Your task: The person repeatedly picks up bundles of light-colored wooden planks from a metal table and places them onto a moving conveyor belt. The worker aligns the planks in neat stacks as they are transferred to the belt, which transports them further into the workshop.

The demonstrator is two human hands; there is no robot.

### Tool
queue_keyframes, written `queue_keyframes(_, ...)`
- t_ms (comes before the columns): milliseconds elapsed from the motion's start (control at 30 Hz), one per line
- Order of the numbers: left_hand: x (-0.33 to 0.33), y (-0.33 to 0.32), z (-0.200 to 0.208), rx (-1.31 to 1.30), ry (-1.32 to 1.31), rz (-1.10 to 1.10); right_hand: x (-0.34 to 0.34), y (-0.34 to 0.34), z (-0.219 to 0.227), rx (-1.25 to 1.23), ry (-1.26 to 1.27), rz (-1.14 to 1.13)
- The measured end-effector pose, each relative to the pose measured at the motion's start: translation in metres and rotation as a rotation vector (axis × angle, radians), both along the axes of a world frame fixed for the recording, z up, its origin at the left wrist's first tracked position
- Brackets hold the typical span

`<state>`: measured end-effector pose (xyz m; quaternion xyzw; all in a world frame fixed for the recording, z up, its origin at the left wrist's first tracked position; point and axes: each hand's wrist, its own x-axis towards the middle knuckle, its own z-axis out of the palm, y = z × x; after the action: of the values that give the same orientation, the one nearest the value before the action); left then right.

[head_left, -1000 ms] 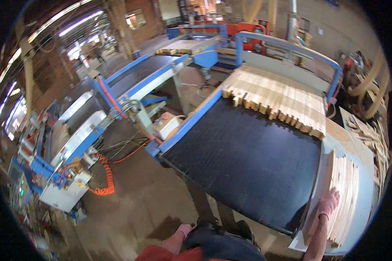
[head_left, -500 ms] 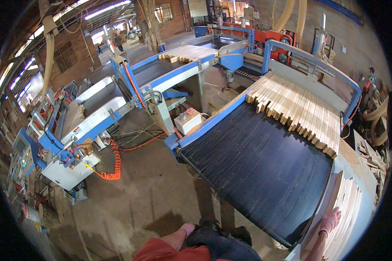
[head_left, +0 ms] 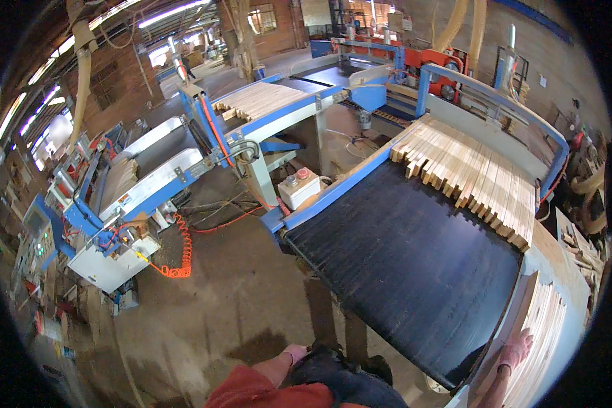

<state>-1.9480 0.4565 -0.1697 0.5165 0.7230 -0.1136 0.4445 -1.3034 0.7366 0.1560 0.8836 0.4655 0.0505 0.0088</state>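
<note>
FAR STRIPS (head_left: 262,100): SHIFTED ALONG THEIR BELT (head_left: 303,86) TOWARD THE NEAR END; RIGHT HAND (head_left: 517,350) STILL ON THE SIDE STRIPS (head_left: 542,323)

Left hand (head_left: 296,353): gloved, low by the body, partly hidden; whether it grips anything, cannot tell.

Right hand: gloved, laid on top of the side strips, fingers extended; whether clamped or merely resting, cannot tell.

Side strips: pale wood, long, narrow, lying side by side on the side table (head_left: 576,306), right of the near belt (head_left: 415,245). Judged stiff, light singly, heavy in a bundle; dry, not slippery to a glove; little risk of breaking, though corners may splinter. Best held at mid-length, or at both ends for several together.

Near belt: black; laid strips (head_left: 472,180) across its far part, ends uneven.

Button box (head_left: 299,189): white, closed, two buttons on top, beside the belt frame; contents not visible.

Blue bucket (head_left: 260,71): small, far back, near a post; contents too small to tell.
</note>
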Motion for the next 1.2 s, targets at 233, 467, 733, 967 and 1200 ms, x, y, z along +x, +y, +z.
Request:
queue_keyframes(233, 0.018, 0.02, 0.021, -0.083, -0.174, 0.84, 0.01, -0.005, -0.004, -0.05, -0.008, 0.011)
queue_keyframes(467, 0.013, -0.004, 0.017, 0.124, 0.046, -0.03, 0.037, 0.006, -0.034, 0.011, -0.036, 0.019)
queue_keyframes(733, 0.01, -0.018, -0.006, 0.063, 0.092, -0.391, 0.04, -0.008, -0.034, 0.035, -0.066, 0.007)
queue_keyframes(967, -0.003, -0.009, -0.021, -0.033, 0.016, -0.284, 0.027, -0.008, -0.021, 0.131, 0.014, 0.134)
queue_keyframes(1200, -0.009, 0.01, -0.019, -0.088, 0.219, -0.782, 0.021, -0.004, -0.019, 0.204, -0.108, 0.07)
